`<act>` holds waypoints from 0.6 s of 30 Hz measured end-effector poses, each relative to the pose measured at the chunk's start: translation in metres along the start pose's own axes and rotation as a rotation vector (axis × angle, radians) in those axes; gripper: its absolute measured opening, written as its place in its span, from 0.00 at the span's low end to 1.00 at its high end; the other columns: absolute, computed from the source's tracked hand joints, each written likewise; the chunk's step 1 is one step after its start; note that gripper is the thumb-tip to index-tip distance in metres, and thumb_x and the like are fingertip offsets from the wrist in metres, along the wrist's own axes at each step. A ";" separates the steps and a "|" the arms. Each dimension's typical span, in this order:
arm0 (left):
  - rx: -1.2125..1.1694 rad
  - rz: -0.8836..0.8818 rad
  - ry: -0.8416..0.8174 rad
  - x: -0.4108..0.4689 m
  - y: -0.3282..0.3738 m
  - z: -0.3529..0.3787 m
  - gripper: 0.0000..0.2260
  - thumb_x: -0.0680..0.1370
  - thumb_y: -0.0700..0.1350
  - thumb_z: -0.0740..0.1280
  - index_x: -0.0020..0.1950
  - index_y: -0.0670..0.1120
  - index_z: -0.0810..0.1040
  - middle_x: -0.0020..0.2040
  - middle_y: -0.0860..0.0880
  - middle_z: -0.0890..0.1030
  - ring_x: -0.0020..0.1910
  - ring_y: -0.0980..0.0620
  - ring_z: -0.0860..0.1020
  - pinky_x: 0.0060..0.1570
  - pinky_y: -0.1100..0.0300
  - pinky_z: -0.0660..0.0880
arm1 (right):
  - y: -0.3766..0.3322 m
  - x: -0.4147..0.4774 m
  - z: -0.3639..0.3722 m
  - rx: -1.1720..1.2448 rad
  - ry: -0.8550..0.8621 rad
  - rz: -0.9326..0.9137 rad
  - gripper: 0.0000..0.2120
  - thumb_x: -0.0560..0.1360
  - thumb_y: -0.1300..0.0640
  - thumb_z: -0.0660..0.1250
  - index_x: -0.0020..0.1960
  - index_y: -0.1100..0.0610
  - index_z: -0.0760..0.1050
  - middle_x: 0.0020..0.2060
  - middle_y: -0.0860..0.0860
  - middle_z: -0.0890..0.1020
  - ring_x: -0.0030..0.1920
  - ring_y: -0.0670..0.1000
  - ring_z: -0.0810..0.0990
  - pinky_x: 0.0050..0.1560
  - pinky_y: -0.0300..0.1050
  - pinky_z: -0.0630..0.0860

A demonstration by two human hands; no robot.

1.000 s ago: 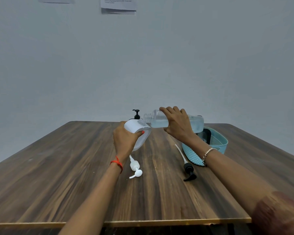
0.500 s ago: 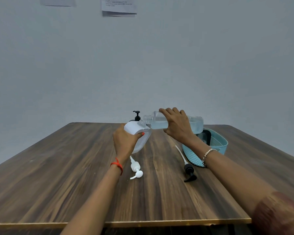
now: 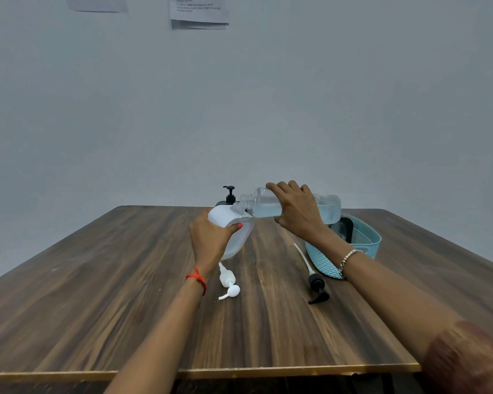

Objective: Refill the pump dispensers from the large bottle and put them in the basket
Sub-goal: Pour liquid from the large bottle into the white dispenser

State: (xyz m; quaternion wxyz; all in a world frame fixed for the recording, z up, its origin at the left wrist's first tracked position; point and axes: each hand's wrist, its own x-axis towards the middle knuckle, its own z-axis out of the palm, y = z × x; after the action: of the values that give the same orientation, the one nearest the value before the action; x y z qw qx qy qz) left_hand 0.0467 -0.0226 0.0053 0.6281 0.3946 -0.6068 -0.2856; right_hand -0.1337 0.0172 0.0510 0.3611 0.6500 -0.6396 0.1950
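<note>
Near on the table (image 3: 125, 322) a white pump top (image 3: 228, 283) and a black pump top (image 3: 317, 285) lie loose, off their bottles. Just past them the left hand (image 3: 209, 237) wraps its fingers round the white dispenser (image 3: 244, 236), which is tipped a bit. The right hand (image 3: 298, 213) grips the large bottle (image 3: 261, 204), held almost flat with its mouth at the dispenser's opening. So the filling looks begun, not finished. On the right sits the blue basket (image 3: 366, 241) with something dark inside; I cannot tell what. Farthest back stands a dispenser with a black pump (image 3: 229, 194). The tops have to go back on, then the dispensers go into the basket.

A wooden table (image 3: 97, 308) carries a white pump (image 3: 228, 284) and a black pump (image 3: 317, 287) lying at centre, with a basket (image 3: 366, 241) at centre right.
</note>
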 end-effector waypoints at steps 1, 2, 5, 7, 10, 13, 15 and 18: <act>0.001 -0.004 0.002 0.000 0.000 0.000 0.18 0.61 0.45 0.79 0.47 0.49 0.78 0.36 0.57 0.76 0.35 0.60 0.74 0.33 0.70 0.67 | 0.000 0.000 0.000 -0.001 0.000 0.000 0.30 0.66 0.63 0.69 0.66 0.57 0.68 0.55 0.55 0.78 0.52 0.58 0.75 0.48 0.50 0.68; 0.003 -0.004 0.004 0.000 0.000 0.000 0.18 0.61 0.45 0.79 0.48 0.48 0.79 0.37 0.56 0.76 0.36 0.59 0.74 0.33 0.70 0.67 | 0.000 0.000 0.000 -0.001 0.001 0.000 0.30 0.66 0.63 0.69 0.66 0.57 0.68 0.55 0.55 0.78 0.52 0.58 0.75 0.48 0.50 0.68; 0.010 0.004 0.012 0.000 0.000 0.001 0.19 0.61 0.45 0.79 0.49 0.47 0.79 0.38 0.55 0.77 0.37 0.57 0.74 0.33 0.70 0.67 | 0.000 -0.001 -0.001 0.000 -0.002 0.000 0.30 0.66 0.63 0.69 0.67 0.57 0.68 0.55 0.55 0.78 0.52 0.58 0.75 0.48 0.50 0.68; 0.015 0.004 0.015 -0.001 -0.001 0.001 0.19 0.61 0.45 0.79 0.49 0.46 0.80 0.39 0.54 0.77 0.38 0.55 0.75 0.33 0.68 0.67 | -0.001 -0.001 -0.001 -0.001 -0.001 -0.002 0.30 0.66 0.62 0.70 0.67 0.57 0.68 0.55 0.55 0.78 0.52 0.58 0.75 0.48 0.50 0.68; 0.021 -0.009 0.021 -0.001 -0.001 0.001 0.20 0.61 0.45 0.79 0.50 0.44 0.79 0.40 0.53 0.77 0.39 0.54 0.75 0.35 0.66 0.67 | -0.001 -0.001 -0.001 -0.004 -0.001 -0.006 0.30 0.66 0.63 0.70 0.67 0.57 0.68 0.55 0.55 0.78 0.52 0.58 0.75 0.48 0.50 0.68; 0.022 -0.011 0.023 -0.001 -0.001 0.001 0.20 0.61 0.45 0.80 0.50 0.43 0.79 0.40 0.53 0.77 0.39 0.55 0.74 0.33 0.70 0.66 | -0.001 -0.001 -0.001 -0.006 -0.006 -0.007 0.30 0.66 0.62 0.70 0.67 0.56 0.68 0.56 0.55 0.78 0.52 0.57 0.75 0.48 0.50 0.68; 0.026 -0.014 0.019 -0.001 -0.001 0.001 0.20 0.61 0.44 0.79 0.50 0.42 0.79 0.40 0.52 0.77 0.39 0.54 0.75 0.35 0.67 0.67 | -0.001 -0.001 -0.001 -0.014 -0.011 -0.007 0.30 0.67 0.61 0.70 0.67 0.56 0.67 0.56 0.55 0.78 0.53 0.57 0.74 0.49 0.49 0.68; 0.029 -0.030 0.015 -0.001 -0.002 0.001 0.21 0.61 0.44 0.79 0.51 0.41 0.79 0.41 0.51 0.78 0.41 0.53 0.75 0.40 0.61 0.69 | -0.001 -0.001 0.000 -0.009 -0.013 -0.006 0.30 0.66 0.62 0.70 0.67 0.56 0.68 0.56 0.55 0.78 0.53 0.57 0.74 0.48 0.49 0.68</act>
State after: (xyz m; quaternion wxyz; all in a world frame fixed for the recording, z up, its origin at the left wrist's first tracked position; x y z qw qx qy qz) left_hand 0.0460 -0.0231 0.0036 0.6225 0.4148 -0.6002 -0.2831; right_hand -0.1325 0.0182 0.0503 0.3606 0.6515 -0.6408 0.1869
